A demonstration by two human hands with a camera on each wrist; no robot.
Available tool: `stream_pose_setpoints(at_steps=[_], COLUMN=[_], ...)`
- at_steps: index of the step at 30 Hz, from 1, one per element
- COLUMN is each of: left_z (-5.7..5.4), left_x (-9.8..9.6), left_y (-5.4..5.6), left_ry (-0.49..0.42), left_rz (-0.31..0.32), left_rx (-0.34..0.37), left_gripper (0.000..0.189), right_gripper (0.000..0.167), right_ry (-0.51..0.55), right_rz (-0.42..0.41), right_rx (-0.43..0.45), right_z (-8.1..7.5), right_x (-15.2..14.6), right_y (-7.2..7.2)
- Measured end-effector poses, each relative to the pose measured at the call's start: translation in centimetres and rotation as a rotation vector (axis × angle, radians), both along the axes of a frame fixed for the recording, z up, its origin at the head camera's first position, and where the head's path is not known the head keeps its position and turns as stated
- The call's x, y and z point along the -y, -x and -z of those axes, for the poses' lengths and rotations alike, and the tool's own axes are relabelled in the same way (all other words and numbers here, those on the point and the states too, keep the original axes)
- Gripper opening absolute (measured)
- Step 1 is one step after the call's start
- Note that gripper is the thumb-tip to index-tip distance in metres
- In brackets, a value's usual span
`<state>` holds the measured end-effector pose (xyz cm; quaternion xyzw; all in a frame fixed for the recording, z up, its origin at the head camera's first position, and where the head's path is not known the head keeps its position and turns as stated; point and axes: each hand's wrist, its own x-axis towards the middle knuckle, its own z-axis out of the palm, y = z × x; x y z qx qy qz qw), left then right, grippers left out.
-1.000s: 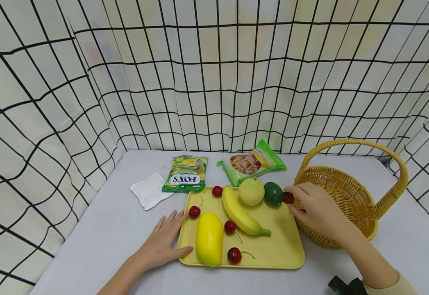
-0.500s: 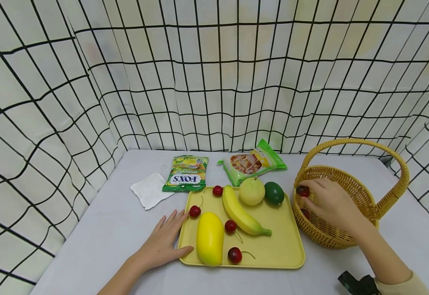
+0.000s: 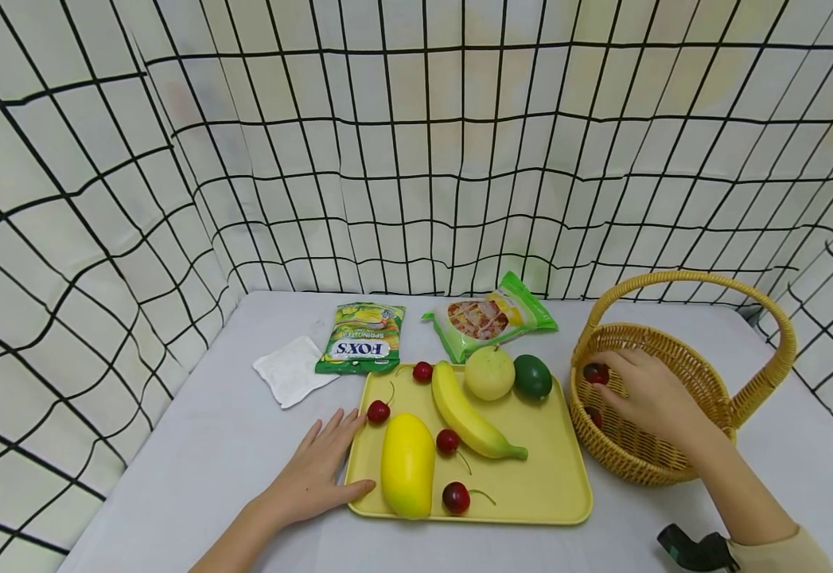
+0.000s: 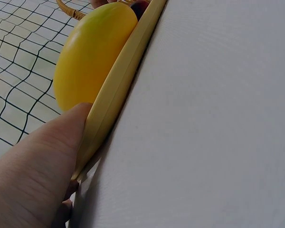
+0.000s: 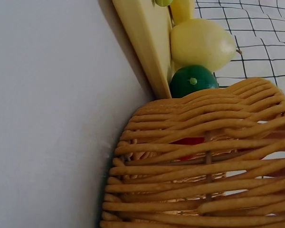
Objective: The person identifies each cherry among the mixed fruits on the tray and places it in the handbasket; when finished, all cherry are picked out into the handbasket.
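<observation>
My right hand (image 3: 645, 394) is inside the wicker basket (image 3: 717, 374) on the right, pinching a small dark red fruit (image 3: 596, 374) between thumb and fingers. Another red fruit (image 3: 593, 415) lies below it, against the basket's near-left wall. In the right wrist view the woven basket side (image 5: 204, 185) hides most of this hand. My left hand (image 3: 319, 465) lies with fingers spread at the left edge of the yellow tray (image 3: 545, 477), its thumb on the rim near a yellow mango (image 3: 407, 465). The left wrist view shows that thumb (image 4: 61, 137) against the tray's edge.
On the tray are a banana (image 3: 469, 414), a pale round pear (image 3: 489, 372), a dark green fruit (image 3: 533, 376) and several cherries (image 3: 455, 497). Behind it lie a Fox's candy bag (image 3: 362, 338), a green snack packet (image 3: 488, 318) and a white pad (image 3: 290, 370). The basket handle (image 3: 695, 277) arches upward.
My right hand has carried the dark red fruit from beside the green fruit rightward into the basket, then barely moved in the last half second. The left hand has stayed still.
</observation>
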<state>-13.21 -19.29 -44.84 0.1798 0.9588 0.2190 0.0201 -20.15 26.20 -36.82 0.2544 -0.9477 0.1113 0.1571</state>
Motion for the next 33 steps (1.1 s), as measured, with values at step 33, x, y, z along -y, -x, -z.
stream_pose_setpoints(at_steps=[33], left_z=[0.0], left_x=[-0.1], left_y=[0.0], left_ry=[0.009], left_rz=[-0.007], left_rx=[0.016], left_gripper=[0.092], right_gripper=[0.032], right_ry=[-0.044], right_rz=[-0.01], right_rx=[0.109], right_z=[2.8], right_x=[0.2], right_y=[0.7])
